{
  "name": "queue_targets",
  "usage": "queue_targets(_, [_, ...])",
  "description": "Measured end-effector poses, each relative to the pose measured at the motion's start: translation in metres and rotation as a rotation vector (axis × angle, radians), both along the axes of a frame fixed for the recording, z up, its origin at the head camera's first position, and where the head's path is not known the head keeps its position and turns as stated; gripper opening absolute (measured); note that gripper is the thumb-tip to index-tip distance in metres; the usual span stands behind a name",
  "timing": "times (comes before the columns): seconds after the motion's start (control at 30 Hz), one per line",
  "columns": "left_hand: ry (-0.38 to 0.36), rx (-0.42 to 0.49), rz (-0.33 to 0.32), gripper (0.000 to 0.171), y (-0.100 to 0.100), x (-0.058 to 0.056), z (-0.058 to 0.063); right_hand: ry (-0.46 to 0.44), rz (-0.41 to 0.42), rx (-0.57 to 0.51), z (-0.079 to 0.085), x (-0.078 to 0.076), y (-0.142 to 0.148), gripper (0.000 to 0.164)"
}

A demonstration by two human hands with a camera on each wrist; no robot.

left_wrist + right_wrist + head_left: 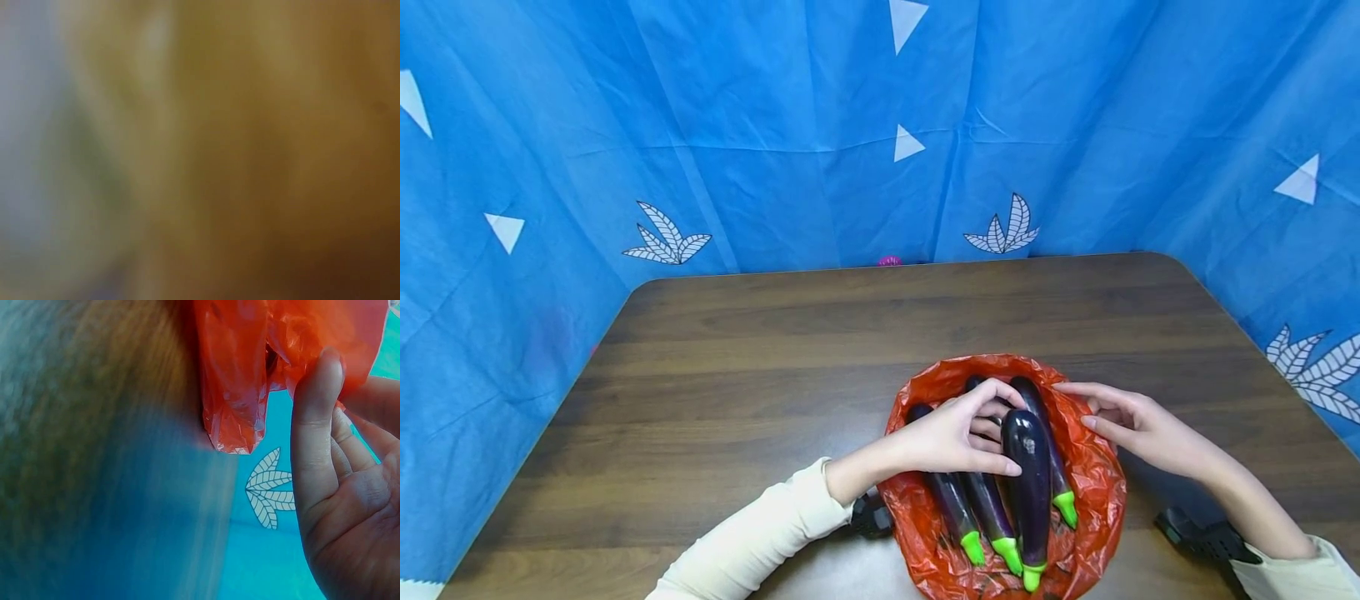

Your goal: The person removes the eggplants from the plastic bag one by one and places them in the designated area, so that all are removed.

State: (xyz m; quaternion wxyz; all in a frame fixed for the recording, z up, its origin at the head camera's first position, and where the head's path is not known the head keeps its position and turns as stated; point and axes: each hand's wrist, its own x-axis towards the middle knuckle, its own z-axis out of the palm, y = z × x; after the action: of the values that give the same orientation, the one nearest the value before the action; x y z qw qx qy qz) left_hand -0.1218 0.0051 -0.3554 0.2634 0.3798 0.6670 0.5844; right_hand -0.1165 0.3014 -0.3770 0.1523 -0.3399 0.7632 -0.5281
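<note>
A red plastic bag (1096, 492), spread open into a round shape, stands near the front of the table. Several dark purple eggplants with bright green stem ends lie in it. My left hand (951, 433) reaches in from the left, fingers bent around the upper end of the topmost eggplant (1032, 487), thumb against its side; part of its grip is hidden. At the bag's right rim my right hand (1150, 433) pinches the plastic. The right wrist view shows the thumb on the red film, other fingers behind it. The left wrist view is too blurred to read.
The brown wooden table (737, 400) extends to the left and behind the bag. A blue curtain (790, 125) with white triangles and leaf prints surrounds its far and side edges. Dark wrist devices (1202, 537) sit at both wrists.
</note>
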Motion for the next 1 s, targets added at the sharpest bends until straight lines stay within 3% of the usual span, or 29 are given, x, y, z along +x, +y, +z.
queue_targets(0.27, [0.014,0.03,0.055,0.056,-0.002,-0.002,0.005,0.028,-0.013,0.01,0.001,-0.001,0.001,0.047])
queue_targets(0.53, [0.0,0.05,0.094,0.051,-0.007,0.003,0.021,0.022,0.0,-0.006,-0.001,-0.001,0.001,0.048])
queue_targets(0.77, [0.002,0.101,0.118,0.051,-0.008,-0.008,0.008,0.031,-0.008,-0.001,-0.001,-0.001,0.002,0.048])
queue_targets(1.0, [0.019,0.192,0.172,0.051,-0.016,-0.015,0.011,0.048,-0.012,0.006,-0.002,-0.001,0.003,0.048])
